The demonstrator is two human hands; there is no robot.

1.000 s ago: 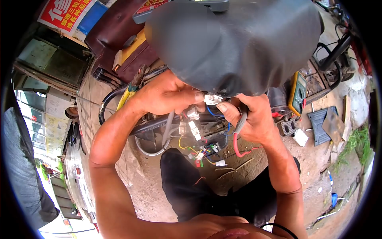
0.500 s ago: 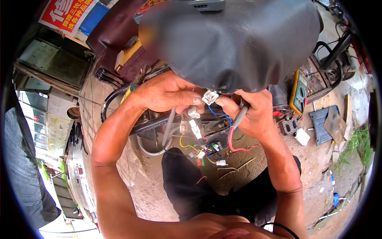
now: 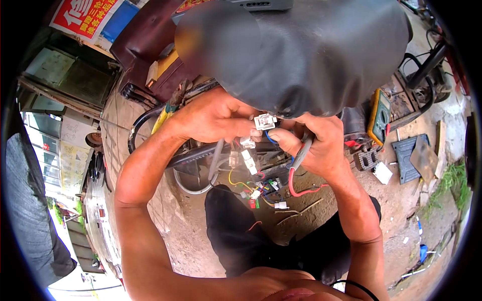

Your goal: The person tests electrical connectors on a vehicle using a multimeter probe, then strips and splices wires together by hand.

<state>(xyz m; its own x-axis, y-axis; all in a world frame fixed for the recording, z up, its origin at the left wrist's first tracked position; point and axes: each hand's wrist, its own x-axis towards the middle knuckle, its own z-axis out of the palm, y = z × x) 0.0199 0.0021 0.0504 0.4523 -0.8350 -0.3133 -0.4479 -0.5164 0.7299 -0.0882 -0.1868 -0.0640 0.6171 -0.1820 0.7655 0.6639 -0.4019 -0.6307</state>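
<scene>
Grey-brown ground [image 3: 187,236] lies under a cluttered yard, with a red sign [image 3: 84,19] at upper left, cut off by the frame. A dark cover [image 3: 321,60], blurred at left, blocks the top and hides some fingertips. The left hand [image 3: 213,118] pinches the white connector [image 3: 265,121], just below the cover; the right hand [image 3: 319,145] is curled beside it, a grey cable [image 3: 303,153] across it — its grip I cannot tell. A meter [image 3: 379,118] lies to the right.

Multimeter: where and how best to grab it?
Probably by the yellow sides of the multimeter, at the display end, coming from above: the body is long and narrow, and a red piece sits on one edge nearer the other end.
</scene>
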